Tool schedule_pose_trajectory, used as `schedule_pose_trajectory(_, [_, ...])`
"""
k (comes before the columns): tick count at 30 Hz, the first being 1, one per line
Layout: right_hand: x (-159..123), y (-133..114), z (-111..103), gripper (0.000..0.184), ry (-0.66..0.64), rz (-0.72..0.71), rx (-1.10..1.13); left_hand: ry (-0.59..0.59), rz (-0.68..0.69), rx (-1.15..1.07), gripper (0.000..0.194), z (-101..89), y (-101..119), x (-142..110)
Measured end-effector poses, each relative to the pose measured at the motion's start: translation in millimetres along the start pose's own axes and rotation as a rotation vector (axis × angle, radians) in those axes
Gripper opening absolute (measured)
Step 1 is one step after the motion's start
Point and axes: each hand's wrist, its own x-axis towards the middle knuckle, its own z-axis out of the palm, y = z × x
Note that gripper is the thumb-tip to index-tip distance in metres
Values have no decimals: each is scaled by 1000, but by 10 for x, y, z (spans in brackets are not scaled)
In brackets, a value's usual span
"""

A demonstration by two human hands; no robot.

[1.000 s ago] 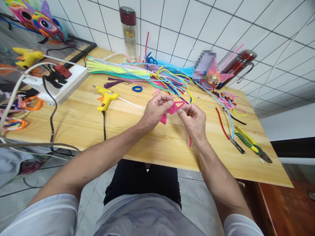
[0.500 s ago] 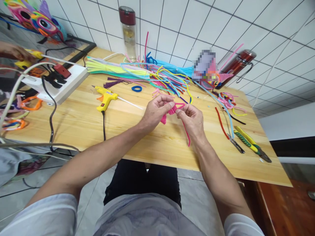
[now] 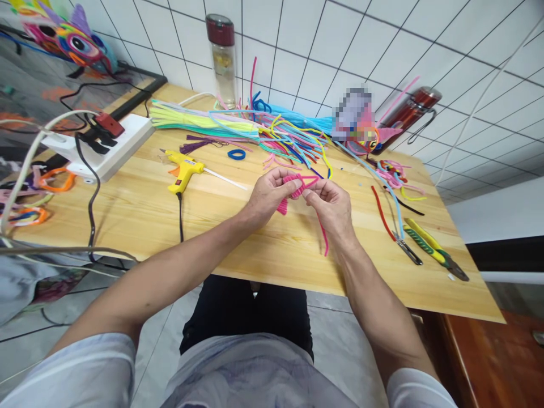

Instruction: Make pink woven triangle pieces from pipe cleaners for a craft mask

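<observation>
Over the middle of the wooden table (image 3: 272, 249), both my hands hold a piece of pink pipe cleaner (image 3: 294, 188) folded into tight rows. My left hand (image 3: 272, 192) pinches the folded rows between thumb and fingers. Beside it, my right hand (image 3: 329, 204) is closed on the pipe cleaner where it forms a narrow pointed loop. A loose pink tail hangs down below my right hand toward the table. Part of the folded piece is covered by my fingers. Left of my hands lies a yellow hot glue gun (image 3: 183, 170) with a white glue stick in it.
Bundles of coloured pipe cleaners (image 3: 204, 122) lie along the back, near a glass bottle (image 3: 223, 62) and a red flask (image 3: 410, 116). A blue ring (image 3: 236, 154) lies mid-table. Pliers (image 3: 436, 249) and a metal clip (image 3: 409, 252) rest at right. A power strip (image 3: 114, 147) with cables sits left.
The pink piece has turned slightly in my fingers, and more of its folded rows shows. At far left, another person's hand and the yellow glue gun it held have gone out of view.
</observation>
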Motion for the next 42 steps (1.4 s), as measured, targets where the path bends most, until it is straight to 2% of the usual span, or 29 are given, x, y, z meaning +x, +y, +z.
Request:
schedule_pose_trajectory(8, [13, 11, -20, 24, -33, 0, -11, -13, -9, -39, 40, -6, -16, 13])
schedule_pose_trajectory(15, [-11, 14, 4, 22, -1, 10, -32, 11, -69, -41, 38, -4, 6, 2])
schedule_pose_trajectory(24, [-1, 45, -10, 34, 36, 0, 89, -25, -31, -43, 33, 5, 29, -3])
schedule_pose_trajectory(30, [-13, -8, -36, 47, -22, 54, 86, 0, 29, 17, 26, 11, 44, 4])
schedule_pose_trajectory(38, [-22, -52, -44, 43, -109, 85, 152, 34, 72, 71, 18, 4, 62, 3])
schedule_pose_trajectory(42, [-25, -44, -74, 41, -147, 6, 134, 53, 63, 97, 17, 8, 78, -12])
